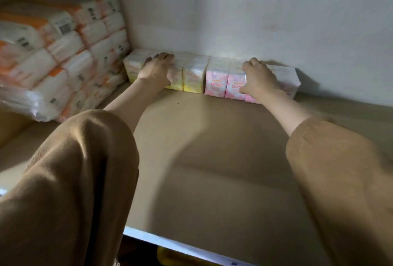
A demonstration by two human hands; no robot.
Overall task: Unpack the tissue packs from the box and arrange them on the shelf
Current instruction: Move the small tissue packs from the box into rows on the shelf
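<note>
"Two hands, both up on the shelf (212, 148). Where exactly were they?"

"At the far edge, where a row of small tissue packs (195, 74) stood side by side against the white wall (276, 20). The left hand (158, 69) lay over the yellow packs (194, 78) at the left part of the row, and the right hand (260, 79) over the pink packs (215, 81) at the right part."

"Were they holding them or only touching?"

"Holding. On each hand the fingers (163, 56) were curled over the top far edge of a pack and the thumb came down its near face, so each gripped a pack from above."

"Were the packs upright?"

"Yes, they stood upright and touched one another, yellow meeting pink about mid-row. The pink fronts carried print, too blurred to read fully."

"Anything else on that shelf?"

"A tall stack of large orange-and-white tissue bundles (63, 52) in clear plastic, at the far left, just beside the first yellow pack. Tan sleeves (85, 170) covered both arms to the forearm."
</note>
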